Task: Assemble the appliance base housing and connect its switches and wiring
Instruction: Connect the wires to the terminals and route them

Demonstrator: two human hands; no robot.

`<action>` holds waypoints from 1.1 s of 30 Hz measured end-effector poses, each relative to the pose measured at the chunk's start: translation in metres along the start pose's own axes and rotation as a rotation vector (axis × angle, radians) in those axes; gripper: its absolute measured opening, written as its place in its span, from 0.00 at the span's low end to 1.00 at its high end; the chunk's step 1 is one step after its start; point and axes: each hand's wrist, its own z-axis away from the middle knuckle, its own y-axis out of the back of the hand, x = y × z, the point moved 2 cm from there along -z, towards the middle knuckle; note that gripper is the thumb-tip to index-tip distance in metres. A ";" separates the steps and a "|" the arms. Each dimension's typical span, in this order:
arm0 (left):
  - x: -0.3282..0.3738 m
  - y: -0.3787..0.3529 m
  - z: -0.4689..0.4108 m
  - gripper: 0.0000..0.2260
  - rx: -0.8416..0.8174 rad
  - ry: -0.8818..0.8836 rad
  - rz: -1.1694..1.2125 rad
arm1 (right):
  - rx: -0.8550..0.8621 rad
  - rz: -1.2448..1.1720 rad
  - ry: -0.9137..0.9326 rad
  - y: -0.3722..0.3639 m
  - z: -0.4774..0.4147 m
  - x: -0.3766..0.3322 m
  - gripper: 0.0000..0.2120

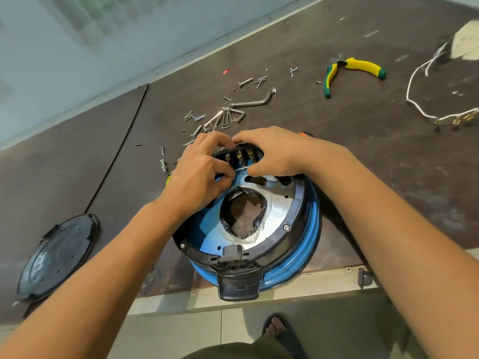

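Near the front edge of the brown desk (363, 156) sits the round blue base (308, 244) with its black ring (290, 216) on top, and inside it you can see a shiny plate (277, 206) with a big hole in the middle. At the far rim of the base, the left hand (197, 174) pinches a thin white wire (242, 168) beside the row of switches (239, 156), while the right hand (272, 154) curls over the switch block and grips it. Loose screws (197, 117), bent metal keys (233, 110) and yellow pliers (350, 71) lie farther back, and a black lid (57, 257) lies flat to the left.
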 end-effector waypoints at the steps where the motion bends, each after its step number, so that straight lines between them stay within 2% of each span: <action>1: 0.000 0.000 0.001 0.03 0.002 0.010 -0.017 | -0.013 0.017 0.008 0.000 0.000 0.000 0.31; 12: 0.005 -0.001 0.004 0.05 0.014 -0.015 -0.214 | -0.030 -0.004 0.006 0.000 -0.001 0.002 0.31; 17: 0.005 -0.003 0.000 0.03 0.018 -0.002 -0.206 | -0.030 -0.015 0.018 0.000 0.000 0.001 0.29; 24: 0.007 0.000 -0.001 0.03 0.002 -0.043 -0.076 | -0.034 -0.028 0.033 0.000 0.000 0.001 0.28; 30: 0.006 0.000 -0.002 0.03 0.022 -0.030 -0.066 | -0.040 -0.056 0.043 0.001 -0.002 0.003 0.31; 33: 0.006 -0.002 -0.002 0.04 0.026 -0.024 -0.077 | -0.093 -0.159 0.045 0.004 -0.001 0.005 0.31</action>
